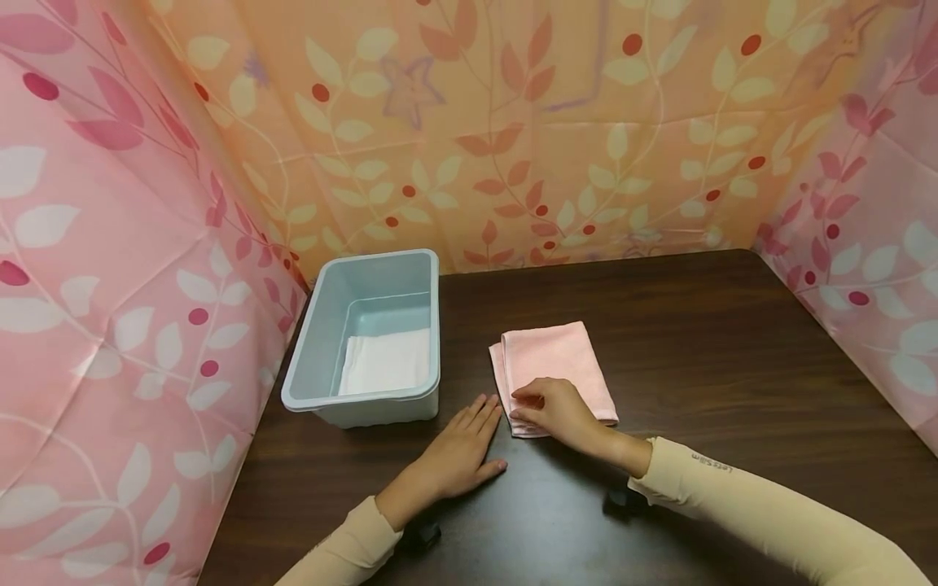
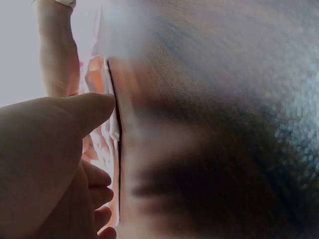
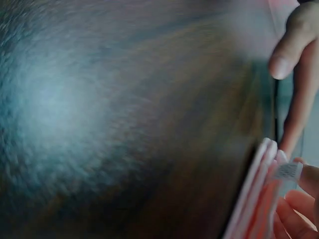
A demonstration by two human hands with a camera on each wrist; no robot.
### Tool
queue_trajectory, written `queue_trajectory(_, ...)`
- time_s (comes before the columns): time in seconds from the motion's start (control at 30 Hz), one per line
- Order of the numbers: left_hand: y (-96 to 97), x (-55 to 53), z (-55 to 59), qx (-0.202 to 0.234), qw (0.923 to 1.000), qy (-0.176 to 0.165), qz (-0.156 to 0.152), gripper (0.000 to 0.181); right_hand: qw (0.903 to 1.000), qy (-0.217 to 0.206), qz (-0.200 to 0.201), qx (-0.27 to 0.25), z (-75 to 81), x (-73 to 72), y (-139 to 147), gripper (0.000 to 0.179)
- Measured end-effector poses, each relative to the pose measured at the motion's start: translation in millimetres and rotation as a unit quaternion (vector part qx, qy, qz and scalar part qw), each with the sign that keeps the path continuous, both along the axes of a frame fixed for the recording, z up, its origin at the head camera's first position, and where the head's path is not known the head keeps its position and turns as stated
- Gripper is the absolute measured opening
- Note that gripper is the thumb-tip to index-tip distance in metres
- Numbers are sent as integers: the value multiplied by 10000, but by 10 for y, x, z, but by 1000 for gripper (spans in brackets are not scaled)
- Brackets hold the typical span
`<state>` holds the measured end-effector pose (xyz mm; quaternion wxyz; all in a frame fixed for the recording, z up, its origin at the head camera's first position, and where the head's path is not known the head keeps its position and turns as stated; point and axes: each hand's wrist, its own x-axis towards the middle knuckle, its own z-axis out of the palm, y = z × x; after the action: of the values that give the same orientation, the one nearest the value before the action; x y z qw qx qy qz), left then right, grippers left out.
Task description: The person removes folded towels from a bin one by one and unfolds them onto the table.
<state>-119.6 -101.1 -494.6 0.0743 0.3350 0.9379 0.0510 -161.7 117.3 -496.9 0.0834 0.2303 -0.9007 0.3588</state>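
Note:
A folded pink towel (image 1: 567, 358) lies on the dark table, its layers offset along the left side. My left hand (image 1: 458, 452) is laid out flat beside it, straight fingertips right at its near left edge. Over the towel's near left part is my right hand (image 1: 560, 415), fingers loosely bent, with thumb and index fingertips apart in the head view. A small printed white tag (image 3: 288, 172) stands up from the folded edge and overlaps the right thumb in the right wrist view. The left wrist view shows the left thumb (image 2: 94, 112) in front of the towel.
At the table's left stands a light blue plastic bin (image 1: 436, 358) with a folded white cloth (image 1: 384, 362) inside. Floral curtains (image 1: 469, 146) enclose the back and both sides of the dark wooden table (image 1: 696, 342).

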Motion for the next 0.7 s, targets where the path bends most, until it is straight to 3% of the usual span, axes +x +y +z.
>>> queue_trajectory(0.33,-13,31,13,-34,10000,-5,45,81,9981,443,-72,433,-92,56,-73,43)
queue_trajectory(0.7,-12,38,11,-105,9999,18,42,81,9947,771,-172,662,-112,69,-92,26)
